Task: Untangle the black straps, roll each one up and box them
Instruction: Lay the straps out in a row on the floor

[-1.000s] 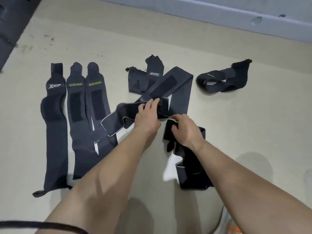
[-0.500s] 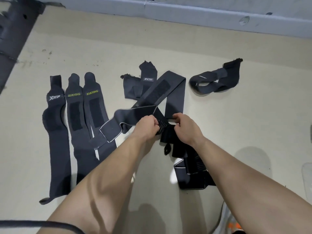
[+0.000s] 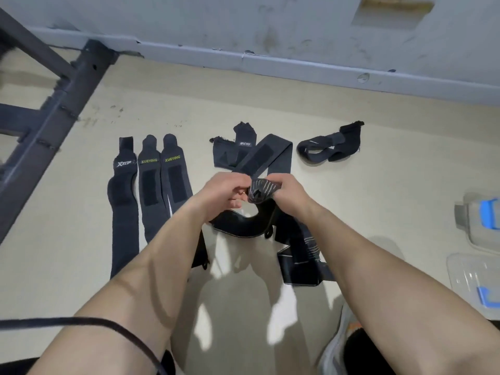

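Both hands hold one black strap lifted off the beige floor. My left hand and my right hand pinch its striped end between them, and the rest curves down under my wrists. Three straps lie flat side by side at the left: one marked XTEP and two marked XUEYING. A crossed pile of straps lies behind my hands. A looped strap sits at the back right. Another folded strap lies under my right forearm.
A clear plastic box with blue clips and its lid sit at the right edge. A dark metal frame crosses the upper left. A grey wall base runs along the back. A shoe shows at bottom right.
Both hands have lifted the strap's end off the floor and brought it together between them. The camera has tilted up, and the box, lid and frame have come into view.
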`<state>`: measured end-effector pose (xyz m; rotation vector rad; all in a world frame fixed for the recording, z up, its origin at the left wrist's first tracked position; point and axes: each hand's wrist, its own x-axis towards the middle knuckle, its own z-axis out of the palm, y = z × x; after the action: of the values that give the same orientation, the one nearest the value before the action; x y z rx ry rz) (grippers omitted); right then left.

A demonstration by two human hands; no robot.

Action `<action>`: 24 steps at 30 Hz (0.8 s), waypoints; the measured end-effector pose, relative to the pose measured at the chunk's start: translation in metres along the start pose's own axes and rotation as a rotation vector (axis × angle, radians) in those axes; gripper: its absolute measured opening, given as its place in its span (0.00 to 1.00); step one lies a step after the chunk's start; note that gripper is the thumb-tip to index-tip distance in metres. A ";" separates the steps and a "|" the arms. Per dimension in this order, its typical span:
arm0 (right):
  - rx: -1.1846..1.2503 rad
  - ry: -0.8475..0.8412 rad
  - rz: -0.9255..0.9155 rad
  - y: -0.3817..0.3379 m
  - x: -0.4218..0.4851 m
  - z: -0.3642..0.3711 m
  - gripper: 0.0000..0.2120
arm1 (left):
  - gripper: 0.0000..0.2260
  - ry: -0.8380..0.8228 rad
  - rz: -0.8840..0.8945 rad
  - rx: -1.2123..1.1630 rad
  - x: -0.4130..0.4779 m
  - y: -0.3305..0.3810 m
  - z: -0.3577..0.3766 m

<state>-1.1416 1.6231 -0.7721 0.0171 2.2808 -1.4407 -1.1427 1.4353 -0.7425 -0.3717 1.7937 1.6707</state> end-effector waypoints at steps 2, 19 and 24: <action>0.092 -0.019 -0.030 -0.029 -0.008 -0.011 0.05 | 0.08 0.103 0.111 -0.006 -0.016 0.008 -0.007; 0.348 -0.209 0.150 -0.072 -0.041 -0.026 0.15 | 0.12 0.192 0.167 -0.377 -0.055 0.020 0.022; 0.284 0.010 0.297 -0.019 -0.030 -0.040 0.13 | 0.08 0.342 -0.052 -0.176 -0.033 -0.021 -0.019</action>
<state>-1.1333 1.6557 -0.7308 0.4311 1.9609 -1.5867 -1.1103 1.4063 -0.7383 -0.8171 1.8585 1.8173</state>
